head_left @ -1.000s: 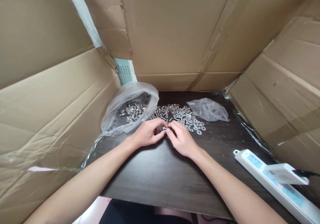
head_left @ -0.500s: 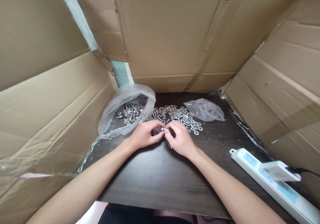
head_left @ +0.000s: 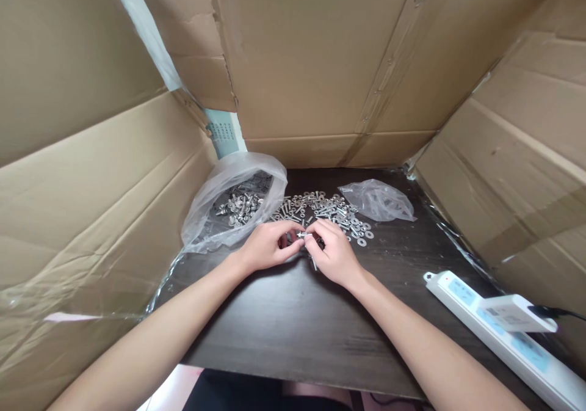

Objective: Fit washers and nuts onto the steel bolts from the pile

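Observation:
Between my fingertips, over the dark tabletop, is a small silver bolt (head_left: 301, 234), lying roughly sideways; a wider part, perhaps a washer or nut, shows on it. My left hand (head_left: 271, 243) pinches its left end with thumb and forefinger. The right end is pinched by my right hand (head_left: 330, 249). Another bolt (head_left: 314, 264) pokes out below my right hand; whether that hand holds it or it lies on the table, I cannot tell. Just beyond my hands spreads a loose pile of bolts, nuts and flat washers (head_left: 336, 211).
An open clear plastic bag (head_left: 196, 228) with many metal fasteners (head_left: 242, 208) stands at the back left. A crumpled clear bag (head_left: 379, 200) lies at the back right. A white power strip (head_left: 494, 331) with a plugged-in adapter is at right. Cardboard walls (head_left: 320, 63) enclose the table (head_left: 274, 325).
Both hands keep their pinch on the bolt, with only slight finger movement. My right fingers have shifted a little. The whole view has moved slightly.

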The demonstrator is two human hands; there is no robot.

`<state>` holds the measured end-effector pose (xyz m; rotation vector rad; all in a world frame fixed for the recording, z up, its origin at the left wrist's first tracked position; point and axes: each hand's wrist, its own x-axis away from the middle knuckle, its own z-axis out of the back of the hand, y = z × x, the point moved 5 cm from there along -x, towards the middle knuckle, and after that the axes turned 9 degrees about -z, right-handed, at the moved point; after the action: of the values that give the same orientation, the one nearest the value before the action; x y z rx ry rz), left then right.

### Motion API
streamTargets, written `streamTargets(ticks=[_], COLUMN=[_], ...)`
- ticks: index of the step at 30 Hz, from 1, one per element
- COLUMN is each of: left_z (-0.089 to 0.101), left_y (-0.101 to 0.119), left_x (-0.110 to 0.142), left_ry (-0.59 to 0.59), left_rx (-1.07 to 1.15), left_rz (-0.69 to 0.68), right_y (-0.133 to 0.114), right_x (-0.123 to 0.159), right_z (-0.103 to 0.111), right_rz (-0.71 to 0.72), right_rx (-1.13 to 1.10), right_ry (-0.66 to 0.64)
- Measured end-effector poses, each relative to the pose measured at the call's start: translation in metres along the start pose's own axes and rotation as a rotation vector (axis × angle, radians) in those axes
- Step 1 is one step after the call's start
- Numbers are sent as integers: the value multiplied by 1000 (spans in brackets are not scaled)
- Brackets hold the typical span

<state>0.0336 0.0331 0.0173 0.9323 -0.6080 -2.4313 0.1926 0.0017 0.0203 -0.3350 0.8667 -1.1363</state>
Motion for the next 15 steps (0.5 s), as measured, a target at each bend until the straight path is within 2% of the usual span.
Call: streamTargets(ticks=[10,15], left_z=[2,4], left_y=[2,3], left_x=[-1,-1], left_ry=[-64,-35], left_rx=[-84,-66], left_rz=[-7,15], right_y=[-5,-5], right_x=[0,0], right_z=[1,2], right_rz=[15,16], right_rx=[-41,-45], right_ry=[-8,1])
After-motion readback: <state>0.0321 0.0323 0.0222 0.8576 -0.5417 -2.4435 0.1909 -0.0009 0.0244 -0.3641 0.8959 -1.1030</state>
